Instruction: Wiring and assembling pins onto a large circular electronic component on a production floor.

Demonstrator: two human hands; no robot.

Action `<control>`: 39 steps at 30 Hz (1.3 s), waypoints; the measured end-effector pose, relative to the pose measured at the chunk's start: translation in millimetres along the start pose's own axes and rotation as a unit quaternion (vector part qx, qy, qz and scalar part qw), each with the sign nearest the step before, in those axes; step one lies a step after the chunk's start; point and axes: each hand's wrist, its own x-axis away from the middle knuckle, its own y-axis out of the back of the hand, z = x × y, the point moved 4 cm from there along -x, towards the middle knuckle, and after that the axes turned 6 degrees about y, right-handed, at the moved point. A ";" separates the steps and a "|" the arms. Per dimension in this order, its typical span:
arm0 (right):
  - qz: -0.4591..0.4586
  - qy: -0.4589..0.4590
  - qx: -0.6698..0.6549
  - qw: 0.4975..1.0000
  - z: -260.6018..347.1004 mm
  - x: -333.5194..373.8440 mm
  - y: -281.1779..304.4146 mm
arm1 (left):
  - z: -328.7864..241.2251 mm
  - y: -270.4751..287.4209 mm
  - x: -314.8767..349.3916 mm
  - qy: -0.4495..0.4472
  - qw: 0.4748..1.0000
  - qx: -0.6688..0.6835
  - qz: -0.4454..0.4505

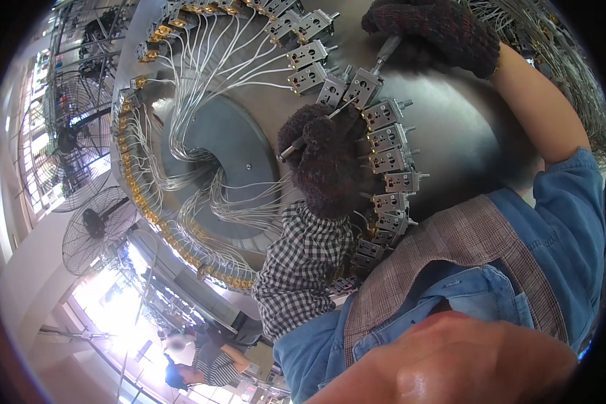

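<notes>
My left hand (323, 158), in a dark knitted glove below a checked sleeve, is closed around a thin screwdriver-like tool (293, 147). The tool's slender tip reaches a small metal block (363, 88) on the ring. My right hand (444, 35), also gloved, is closed near the outer side of that block. From its fingers a grey metal rod-shaped tool (386, 52) runs toward the block's outer end; its grip is hidden by the glove. Similar metal blocks (386, 140) line the ring on both sides of my left hand.
A grey round plate (249, 128) sits inside the ring, with white wires (198, 101) fanning from its central opening to the blocks. Brass-coloured fittings (141, 195) line the far left. More wires (559, 60) hang at upper right. Fans (94, 222) and another person (212, 363) are beyond.
</notes>
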 end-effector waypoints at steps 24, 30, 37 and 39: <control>0.093 0.342 0.327 0.876 39.6 -1.3 -16.7 | 3.5 6.5 -3.7 0.028 0.999 0.000 -0.043; 0.022 0.026 0.014 0.999 9.4 1.5 -4.8 | 3.6 6.0 -2.2 0.045 0.996 -0.037 -0.063; -0.043 0.006 0.039 0.998 2.3 -4.8 -2.5 | -4.0 -5.0 0.4 0.006 0.999 -0.037 -0.014; -0.036 -0.016 0.019 0.999 0.8 -4.3 -3.2 | -4.2 -3.0 1.2 0.006 0.999 -0.039 -0.026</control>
